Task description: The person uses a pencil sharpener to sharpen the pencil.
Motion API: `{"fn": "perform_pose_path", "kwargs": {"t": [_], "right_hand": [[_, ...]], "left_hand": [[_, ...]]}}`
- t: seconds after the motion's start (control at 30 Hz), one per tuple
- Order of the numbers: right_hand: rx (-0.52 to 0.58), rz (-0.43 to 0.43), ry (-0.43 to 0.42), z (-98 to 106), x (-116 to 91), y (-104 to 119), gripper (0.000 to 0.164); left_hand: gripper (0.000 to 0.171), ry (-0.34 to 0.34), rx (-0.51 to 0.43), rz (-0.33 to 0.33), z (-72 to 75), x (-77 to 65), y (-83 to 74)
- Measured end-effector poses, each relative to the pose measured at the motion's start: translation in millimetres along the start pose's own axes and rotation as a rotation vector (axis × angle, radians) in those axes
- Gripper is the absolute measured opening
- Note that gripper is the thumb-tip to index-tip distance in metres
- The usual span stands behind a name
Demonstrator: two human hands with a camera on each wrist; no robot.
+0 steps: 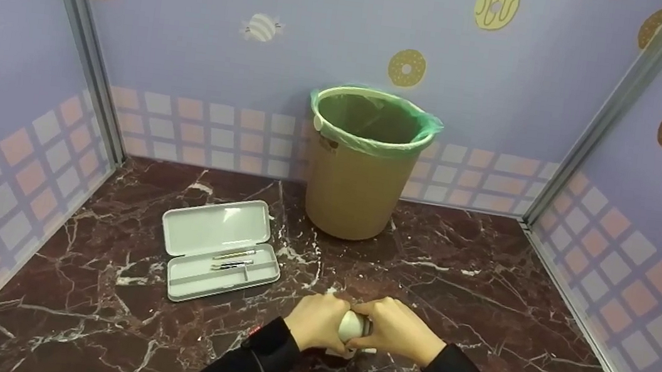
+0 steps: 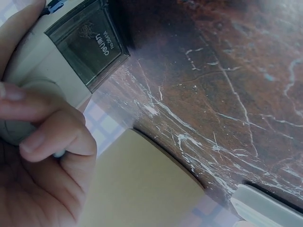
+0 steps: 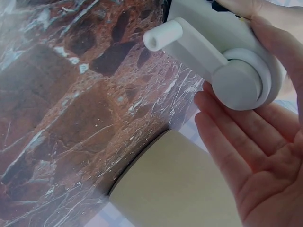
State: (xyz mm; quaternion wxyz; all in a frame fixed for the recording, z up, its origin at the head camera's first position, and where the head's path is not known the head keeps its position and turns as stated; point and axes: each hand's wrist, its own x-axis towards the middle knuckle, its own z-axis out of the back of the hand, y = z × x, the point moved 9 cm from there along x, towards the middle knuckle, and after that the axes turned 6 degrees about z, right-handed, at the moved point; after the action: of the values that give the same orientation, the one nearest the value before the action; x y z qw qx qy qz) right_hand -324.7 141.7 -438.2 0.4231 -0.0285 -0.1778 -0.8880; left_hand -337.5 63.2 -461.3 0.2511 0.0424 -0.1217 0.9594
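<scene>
A white crank pencil sharpener (image 1: pixel 353 326) is held between both hands, low in the middle of the head view. My left hand (image 1: pixel 319 323) grips its left side; in the left wrist view the fingers (image 2: pixel 66 130) curl against the body, near a dark clear shavings drawer (image 2: pixel 87 45). From the other side my right hand (image 1: pixel 398 332) holds it, thumb above and fingers (image 3: pixel 241 137) reaching under the round crank hub (image 3: pixel 236 85). The crank handle (image 3: pixel 163 35) sticks out toward the table side. The hands hide much of the sharpener in the head view.
An open white pencil case (image 1: pixel 217 229) with several short pencils (image 1: pixel 234 254) lies on the left of the dark marble table (image 1: pixel 99 322). Behind stands a tan bin (image 1: pixel 355 195) with a green liner (image 1: pixel 373 147). Patterned panels (image 1: pixel 212 70) enclose the back and sides.
</scene>
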Motion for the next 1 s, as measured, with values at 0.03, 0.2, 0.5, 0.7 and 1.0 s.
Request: {"fn": "perform_pose_path", "kwargs": {"t": [0.03, 0.2, 0.5, 0.7, 1.0], "right_hand": [[-0.009, 0.005, 0.002, 0, 1, 1, 0.029], [-0.047, 0.033, 0.019, 0, 4, 3, 0.031], [-0.088, 0.071, 0.012, 0, 3, 4, 0.033], [-0.097, 0.068, 0.013, -1, 3, 4, 0.031], [-0.082, 0.03, 0.033, -3, 4, 1, 0.031]], "left_hand": [[0.049, -0.001, 0.0, 0.001, 0.3, -0.7, 0.6], [0.06, -0.022, -0.021, -0.008, 3.3, -5.6, 2.3], [0.087, 0.006, -0.121, -0.05, 4.7, -14.4, 9.0], [0.078, 0.012, -0.218, -0.009, 12.9, -26.8, 30.0], [0.044, -0.092, -0.37, 0.024, 16.6, -42.8, 51.1]]}}
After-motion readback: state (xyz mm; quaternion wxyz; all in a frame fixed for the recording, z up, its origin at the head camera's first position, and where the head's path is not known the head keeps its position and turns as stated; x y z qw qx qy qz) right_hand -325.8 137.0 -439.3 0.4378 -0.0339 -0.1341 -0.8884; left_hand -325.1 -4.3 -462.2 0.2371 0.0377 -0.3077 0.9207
